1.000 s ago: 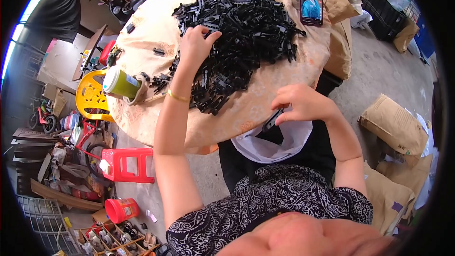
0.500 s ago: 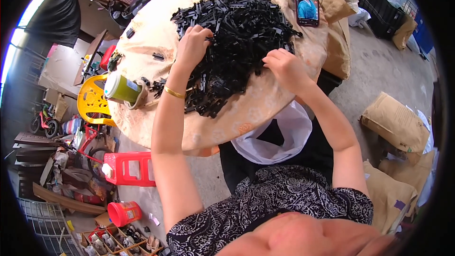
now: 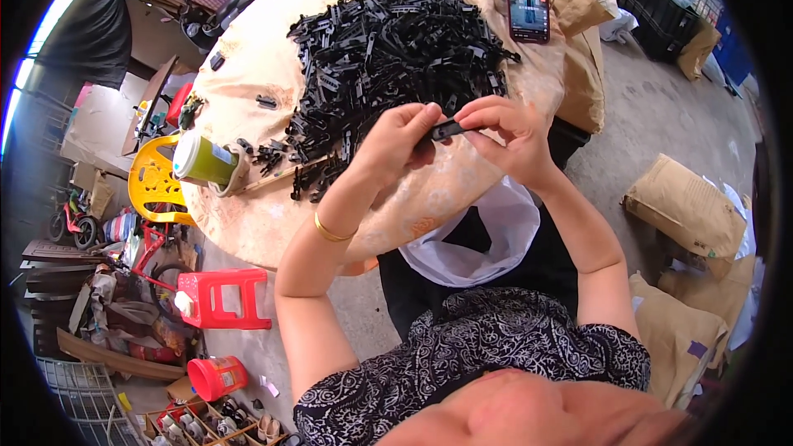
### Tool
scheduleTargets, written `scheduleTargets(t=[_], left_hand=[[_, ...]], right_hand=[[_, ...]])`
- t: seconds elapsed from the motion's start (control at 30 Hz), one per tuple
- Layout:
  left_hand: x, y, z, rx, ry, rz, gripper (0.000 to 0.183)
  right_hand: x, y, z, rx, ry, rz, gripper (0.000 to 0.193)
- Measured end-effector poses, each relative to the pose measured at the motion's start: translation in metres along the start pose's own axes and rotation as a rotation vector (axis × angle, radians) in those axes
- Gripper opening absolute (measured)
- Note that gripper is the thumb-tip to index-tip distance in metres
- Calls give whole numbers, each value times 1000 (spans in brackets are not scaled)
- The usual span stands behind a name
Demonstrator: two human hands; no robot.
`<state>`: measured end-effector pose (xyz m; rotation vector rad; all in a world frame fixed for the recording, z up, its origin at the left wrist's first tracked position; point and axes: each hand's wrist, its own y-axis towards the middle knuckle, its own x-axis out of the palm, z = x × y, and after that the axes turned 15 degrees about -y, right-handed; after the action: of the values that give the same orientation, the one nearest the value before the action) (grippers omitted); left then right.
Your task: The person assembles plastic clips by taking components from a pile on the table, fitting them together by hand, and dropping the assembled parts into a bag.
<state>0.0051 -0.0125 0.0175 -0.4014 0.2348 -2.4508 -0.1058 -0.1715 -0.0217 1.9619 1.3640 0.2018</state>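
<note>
A small black plastic piece (image 3: 447, 130), clip-like in shape, is pinched between both hands above the near part of the table. My left hand (image 3: 395, 142), with a gold bangle on its wrist, grips the piece's left end between thumb and fingers. At the other end, my right hand (image 3: 510, 134) pinches it with thumb and forefinger. Just beyond the hands lies a big heap of similar black plastic pieces (image 3: 388, 49). A few stray ones sit at the heap's left. Fingertips hide part of the held piece.
The round table (image 3: 248, 231) wears a cream cloth. A phone (image 3: 526, 2) stands at its far right. A green cup (image 3: 204, 160) is at the left edge. A white bag (image 3: 504, 260) hangs open below the near edge. Paper sacks (image 3: 686, 206) lie at the right.
Both hands have come together at the heap's near side, the left moving right and nearer. A black plastic piece now shows between them. The phone's picture has changed.
</note>
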Motion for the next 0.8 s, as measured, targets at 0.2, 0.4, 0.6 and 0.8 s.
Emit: scheduleTargets(t=[0.2,0.4,0.6,0.8], left_hand=[[5,-9,-7,-68,-207,-190,31],[11,-17,-10,161,183,-61,30],[9,-19,-12,338,498,-37,30],[13,-19,-13,432,603,-42,28]], right_hand=[[-5,0,3,-308,-379,20,26],[-3,-2,-7,-284,-487,100,38],[-14,-5,-7,129,-277,-234,39],[-16,-7,-6,87,-258,-228,33]])
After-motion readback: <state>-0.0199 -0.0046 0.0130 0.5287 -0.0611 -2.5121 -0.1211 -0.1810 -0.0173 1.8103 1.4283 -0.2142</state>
